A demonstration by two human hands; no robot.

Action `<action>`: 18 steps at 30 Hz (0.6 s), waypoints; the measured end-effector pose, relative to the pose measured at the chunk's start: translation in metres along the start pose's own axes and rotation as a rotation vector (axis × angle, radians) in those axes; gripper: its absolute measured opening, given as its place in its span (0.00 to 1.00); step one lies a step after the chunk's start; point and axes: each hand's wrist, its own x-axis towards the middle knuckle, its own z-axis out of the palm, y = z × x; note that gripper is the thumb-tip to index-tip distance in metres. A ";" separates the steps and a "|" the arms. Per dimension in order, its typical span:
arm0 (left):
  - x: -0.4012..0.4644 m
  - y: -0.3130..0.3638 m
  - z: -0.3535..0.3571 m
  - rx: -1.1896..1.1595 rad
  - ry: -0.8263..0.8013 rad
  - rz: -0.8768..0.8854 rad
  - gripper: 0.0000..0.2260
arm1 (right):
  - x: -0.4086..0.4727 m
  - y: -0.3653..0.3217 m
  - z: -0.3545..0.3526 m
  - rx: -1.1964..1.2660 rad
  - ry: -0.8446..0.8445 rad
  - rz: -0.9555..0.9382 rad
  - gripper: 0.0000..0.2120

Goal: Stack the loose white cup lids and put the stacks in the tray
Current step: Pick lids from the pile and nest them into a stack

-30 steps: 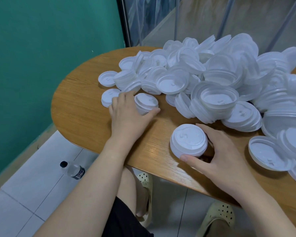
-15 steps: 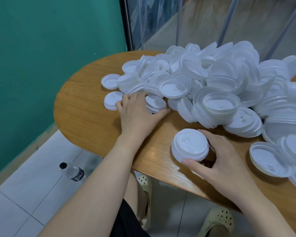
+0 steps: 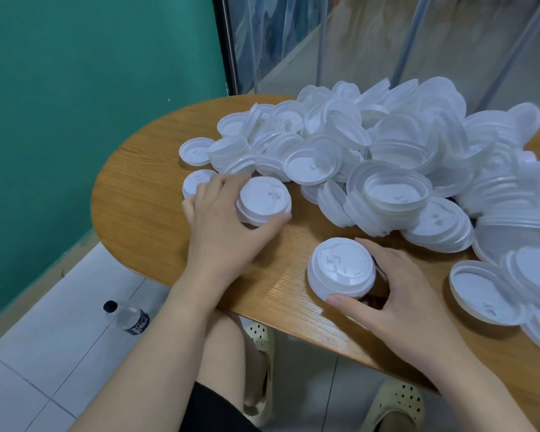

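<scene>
The left hand [image 3: 222, 226] has its thumb and fingers curled round a short stack of lids [image 3: 264, 201] at the near edge of the big pile of lids [image 3: 387, 157], and the right hand [image 3: 409, 294] pinches a second, taller stack [image 3: 340, 269] between thumb and fingers, closer to the body. The two stacks are apart, with bare bench [image 3: 144, 194] between them. The step in hand looks like joining the left stack onto the right one, domes up. To do it well, keep the left grip on the rim rather than the top so the lids stay nested, line the rims up directly above the right stack before lowering, and let the right hand steady the base rather than squeeze it, since thin plastic lids probably flex and pop apart under pressure. The open room lies between the hands and to the left of the left hand. The near rim of the bench runs just under the right thumb, so the right stack sits close to a drop to the tiled floor, where a bottle [image 3: 128, 316] lies. Beyond and to the right of both hands the pile crowds in, with loose lids [image 3: 197, 151] just past the left fingers. No tray is in view.
</scene>
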 end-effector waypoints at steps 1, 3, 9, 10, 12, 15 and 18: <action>-0.008 0.002 -0.006 -0.080 -0.027 0.012 0.31 | 0.000 0.001 0.000 -0.006 -0.003 0.004 0.38; -0.021 0.011 -0.014 -0.248 -0.114 0.024 0.31 | -0.001 0.002 0.000 -0.014 -0.003 0.011 0.40; -0.038 0.044 0.002 -0.389 -0.489 0.069 0.33 | 0.000 0.000 0.000 0.023 -0.006 -0.016 0.37; -0.040 0.045 0.007 -0.367 -0.539 0.075 0.33 | 0.000 0.000 -0.001 0.021 -0.006 -0.022 0.36; -0.042 0.043 0.012 -0.338 -0.592 0.067 0.33 | 0.000 -0.001 -0.001 0.013 0.006 -0.037 0.35; -0.040 0.040 0.013 -0.328 -0.610 0.068 0.32 | 0.000 -0.007 -0.003 0.016 0.015 -0.026 0.33; -0.040 0.040 0.013 -0.334 -0.613 0.082 0.32 | 0.001 -0.006 -0.002 0.013 0.012 -0.014 0.34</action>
